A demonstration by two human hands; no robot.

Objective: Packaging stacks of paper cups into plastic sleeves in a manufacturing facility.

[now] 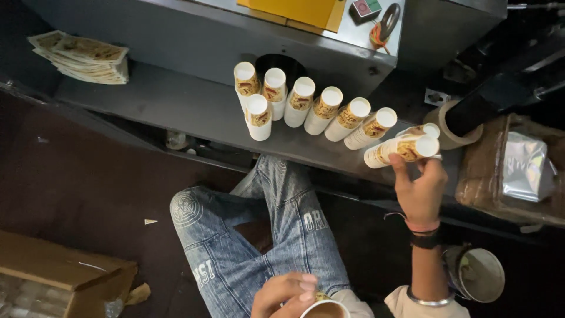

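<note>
My right hand (419, 189) grips the end of a stack of white paper cups with gold and red print (402, 149), lying at the right end of a dark metal ledge (176, 106). Another stack (425, 129) lies just behind it. Several more cup stacks (306, 109) stand in a row on the ledge to the left. My left hand (285, 293) is near my lap at the bottom, fingers closed around the rim of a paper cup (325, 307). My legs in blue jeans (276, 229) fill the middle.
A pile of flat printed cup blanks (82, 56) lies at the ledge's far left. A cardboard box (53, 271) sits at bottom left. A tape roll (444, 123), a wrapped parcel with silver foil bag (518, 168) and a metal bucket (477, 274) are at right.
</note>
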